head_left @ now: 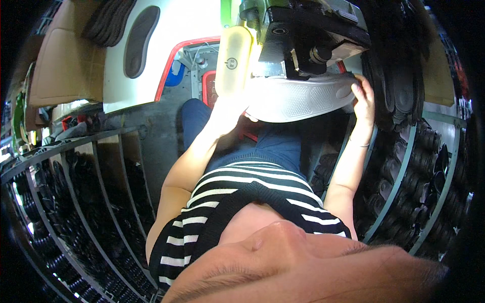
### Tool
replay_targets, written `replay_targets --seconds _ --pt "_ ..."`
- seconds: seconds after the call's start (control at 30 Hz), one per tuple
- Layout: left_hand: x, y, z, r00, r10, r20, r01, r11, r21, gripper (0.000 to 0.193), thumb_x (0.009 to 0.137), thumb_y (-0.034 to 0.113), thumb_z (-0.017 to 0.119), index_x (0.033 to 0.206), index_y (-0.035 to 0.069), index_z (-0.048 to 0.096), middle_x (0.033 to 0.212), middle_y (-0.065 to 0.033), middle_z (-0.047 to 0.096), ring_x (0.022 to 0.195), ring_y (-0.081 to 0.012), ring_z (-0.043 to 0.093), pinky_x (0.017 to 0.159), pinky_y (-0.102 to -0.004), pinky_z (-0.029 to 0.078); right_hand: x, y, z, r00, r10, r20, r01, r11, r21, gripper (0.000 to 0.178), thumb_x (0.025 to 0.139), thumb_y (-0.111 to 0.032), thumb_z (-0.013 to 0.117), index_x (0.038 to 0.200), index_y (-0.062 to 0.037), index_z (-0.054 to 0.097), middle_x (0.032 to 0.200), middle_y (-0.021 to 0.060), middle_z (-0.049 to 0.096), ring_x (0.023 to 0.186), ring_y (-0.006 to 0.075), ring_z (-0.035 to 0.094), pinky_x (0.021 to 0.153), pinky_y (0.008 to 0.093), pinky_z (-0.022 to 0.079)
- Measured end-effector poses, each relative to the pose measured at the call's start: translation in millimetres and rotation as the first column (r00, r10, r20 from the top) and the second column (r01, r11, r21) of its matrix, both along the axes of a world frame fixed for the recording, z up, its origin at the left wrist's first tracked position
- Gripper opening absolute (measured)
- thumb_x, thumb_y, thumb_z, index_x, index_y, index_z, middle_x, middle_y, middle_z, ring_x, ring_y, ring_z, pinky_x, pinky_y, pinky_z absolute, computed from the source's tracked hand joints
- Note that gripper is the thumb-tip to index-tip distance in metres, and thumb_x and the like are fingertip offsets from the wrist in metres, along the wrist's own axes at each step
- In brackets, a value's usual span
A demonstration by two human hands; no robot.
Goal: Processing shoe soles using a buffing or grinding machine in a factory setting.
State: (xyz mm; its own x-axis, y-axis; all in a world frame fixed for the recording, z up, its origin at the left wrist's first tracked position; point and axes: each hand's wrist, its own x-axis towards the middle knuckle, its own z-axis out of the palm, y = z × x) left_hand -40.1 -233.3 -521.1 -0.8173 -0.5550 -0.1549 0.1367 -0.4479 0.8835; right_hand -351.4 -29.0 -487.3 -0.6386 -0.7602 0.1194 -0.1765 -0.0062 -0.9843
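A light grey shoe sole [298,101] with a textured, dotted face is tilted on its side under the head of a black machine [316,38] that looks like a sewing machine. My right hand [365,98] grips the sole's right end, thumb on the near face and fingers behind. At the left end, my left hand [231,113] is closed on the sole, though bright light washes out most of its fingers. The sole's upper edge touches or nearly touches the machine's underside; I cannot tell which.
A yellow rounded piece [234,60] stands left of the machine head. On the white, red-edged table [118,86] lies a dark grey insole [142,43], with stacked dark pieces [107,22] behind. Metal racks [101,171] full of dark soles flank me. Cardboard [63,60] stands far left.
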Motion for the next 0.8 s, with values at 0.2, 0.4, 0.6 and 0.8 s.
replay_targets --seconds 0.2,0.4,0.6,0.8 --pt "32.6 -19.0 -9.7 0.994 0.054 -0.098 -0.031 0.974 0.224 0.03 0.089 0.009 0.052 0.113 -0.008 0.048 0.087 -0.0172 0.062 0.071 -0.0251 0.065 0.064 -0.0348 0.056 30.5 -38.5 32.3 0.979 -0.033 -0.203 0.056 0.992 0.11 0.028 0.084 -0.015 0.061 0.108 -0.0011 0.059 0.089 0.0026 0.06 0.082 0.0105 0.053 0.077 0.0226 0.041" --pt "81.6 -80.9 -29.6 0.997 0.036 -0.065 -0.034 0.999 0.035 0.065 0.079 0.023 0.064 0.126 -0.011 0.035 0.113 -0.0197 0.055 0.092 -0.0269 0.062 0.068 -0.0346 0.056 102.2 -62.3 32.8 0.951 0.106 -0.289 -0.059 0.984 0.17 0.025 0.085 -0.006 0.057 0.109 0.0028 0.057 0.099 0.0103 0.063 0.09 0.0137 0.059 0.081 0.0259 0.047" --pt "110.8 -98.8 -43.2 0.996 -0.054 0.064 0.045 0.989 0.138 0.038 0.089 0.014 0.049 0.122 -0.004 0.042 0.112 -0.012 0.056 0.103 -0.0237 0.057 0.086 -0.0401 0.049 140.5 -84.5 44.8 0.922 0.175 -0.345 -0.107 0.973 0.207 0.018 0.084 -0.008 0.057 0.098 0.0024 0.06 0.085 0.0154 0.063 0.078 0.0181 0.064 0.067 0.0284 0.049" --pt "92.8 -60.9 -57.3 0.819 -0.442 0.365 0.49 0.871 -0.045 0.046 0.079 0.022 0.066 0.115 -0.003 0.053 0.104 -0.0062 0.06 0.096 -0.0164 0.054 0.09 -0.0285 0.04 128.4 -105.6 48.4 0.77 0.425 -0.475 -0.259 0.89 0.376 0.015 0.079 -0.011 0.059 0.089 -0.0002 0.061 0.075 0.0154 0.061 0.064 0.0273 0.061 0.059 0.0314 0.048"
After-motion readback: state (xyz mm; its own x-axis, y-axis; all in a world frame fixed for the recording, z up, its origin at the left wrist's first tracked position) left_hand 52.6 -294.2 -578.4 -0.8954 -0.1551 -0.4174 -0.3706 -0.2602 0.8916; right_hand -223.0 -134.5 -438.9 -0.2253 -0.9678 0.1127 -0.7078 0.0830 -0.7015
